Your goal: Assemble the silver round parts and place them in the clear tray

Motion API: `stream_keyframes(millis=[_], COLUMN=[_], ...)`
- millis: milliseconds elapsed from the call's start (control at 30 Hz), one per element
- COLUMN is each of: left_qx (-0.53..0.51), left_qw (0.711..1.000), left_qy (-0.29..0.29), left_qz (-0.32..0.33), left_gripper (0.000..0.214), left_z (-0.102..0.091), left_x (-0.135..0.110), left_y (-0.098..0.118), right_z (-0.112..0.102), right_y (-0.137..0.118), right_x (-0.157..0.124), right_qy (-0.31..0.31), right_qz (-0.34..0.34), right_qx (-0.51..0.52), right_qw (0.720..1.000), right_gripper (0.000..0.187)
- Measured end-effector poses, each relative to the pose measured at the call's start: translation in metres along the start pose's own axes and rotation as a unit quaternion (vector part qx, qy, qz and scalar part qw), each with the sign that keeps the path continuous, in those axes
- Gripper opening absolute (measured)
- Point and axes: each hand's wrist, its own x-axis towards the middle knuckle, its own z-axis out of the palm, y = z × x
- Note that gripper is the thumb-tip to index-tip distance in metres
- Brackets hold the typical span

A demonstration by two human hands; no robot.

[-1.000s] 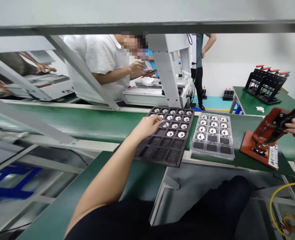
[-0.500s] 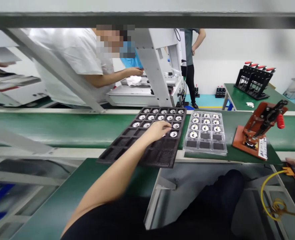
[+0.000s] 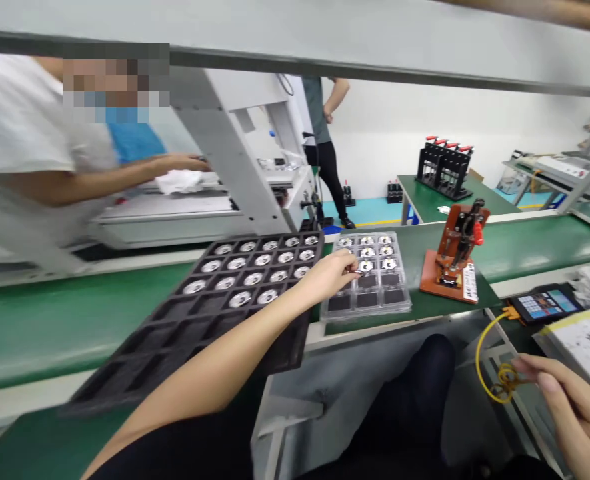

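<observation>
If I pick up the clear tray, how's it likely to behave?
The clear tray is probably light and slightly bendy, since its walls look like thin plastic. The discs could slip out if it's tilted, as they seem to sit uncovered. Its glossy rim may feel slippery.

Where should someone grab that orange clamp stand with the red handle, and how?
Probably by its red handle, coming from the near right with the right hand: the handle juts out there, beside the upright plate, and its slim shape should suit a wrapping grasp.
</observation>
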Motion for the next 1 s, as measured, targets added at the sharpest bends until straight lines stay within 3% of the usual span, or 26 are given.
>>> stream_keyframes(millis=[67,133,200,267,300,367,500,667,800,900,1000], left_qx=[-0.036,-0.082,-0.121,-0.14,-0.141,-0.136,-0.142,-0.172,-0.226,-0.274,-0.241], left_qw=[0.992,0.96,0.91,0.852,0.825,0.784,0.744,0.701,0.677,0.707,0.78], left_qy=[0.03,0.062,0.09,0.119,0.131,0.149,0.144,0.117,0.027,-0.076,-0.167], left_qz=[0.116,0.259,0.387,0.49,0.531,0.588,0.637,0.682,0.7,0.648,0.552], left_gripper=[0.006,0.012,0.019,0.02,0.019,0.016,0.017,0.019,0.025,0.046,0.05], left_z=[0.0,0.007,0.021,0.037,0.044,0.055,0.068,0.09,0.112,0.127,0.143], left_x=[0.007,0.015,0.023,0.029,0.032,0.038,0.049,0.055,0.066,0.097,0.14], left_y=[0.037,0.08,0.123,0.161,0.177,0.204,0.24,0.283,0.327,0.372,0.426], right_z=[0.005,0.013,0.022,0.027,0.026,0.021,-0.002,-0.032,-0.065,-0.098,-0.129], right_y=[-0.013,-0.028,-0.04,-0.048,-0.051,-0.052,-0.046,-0.035,-0.019,-0.005,0.001], right_x=[0.004,0.012,0.022,0.031,0.035,0.038,0.031,0.008,-0.021,-0.045,-0.065], right_qy=[0.0,-0.005,-0.006,0.008,0.013,0.024,0.052,0.089,0.154,0.23,0.283], right_qz=[0.008,0.003,-0.008,-0.018,-0.021,-0.02,0.009,0.073,0.113,0.147,0.179], right_qx=[0.034,0.076,0.129,0.184,0.202,0.214,0.197,0.162,0.089,-0.009,-0.078], right_qw=[0.999,0.997,0.992,0.983,0.979,0.976,0.979,0.98,0.977,0.962,0.939], right_gripper=[0.023,0.02,0.022,0.046,0.055,0.055,0.034,0.036,0.032,0.03,0.03])
